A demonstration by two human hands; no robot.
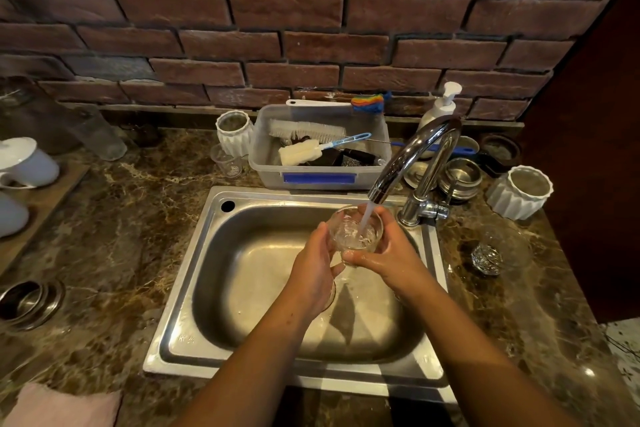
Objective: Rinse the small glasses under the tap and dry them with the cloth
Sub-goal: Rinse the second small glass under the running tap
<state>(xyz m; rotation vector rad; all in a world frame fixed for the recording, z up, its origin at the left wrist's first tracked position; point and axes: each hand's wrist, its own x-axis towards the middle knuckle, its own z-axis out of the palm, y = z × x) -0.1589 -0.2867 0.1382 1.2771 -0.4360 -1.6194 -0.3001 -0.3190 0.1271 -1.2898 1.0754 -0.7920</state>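
Over the sink (207, 291), left hand (311, 270) and right hand (389, 255) both grip one glass (353, 232), mouth up beneath the running tap (408, 156). The cloth (62, 406) lies on the tabletop (121, 236) well left, nearer the left hand.

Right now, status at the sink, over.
Holding: left hand and right hand both grip small glass under running tap. Pink cloth lies on counter, untouched. Nothing in the way.

glass (355, 230) under tap (412, 156), over sink (194, 274)
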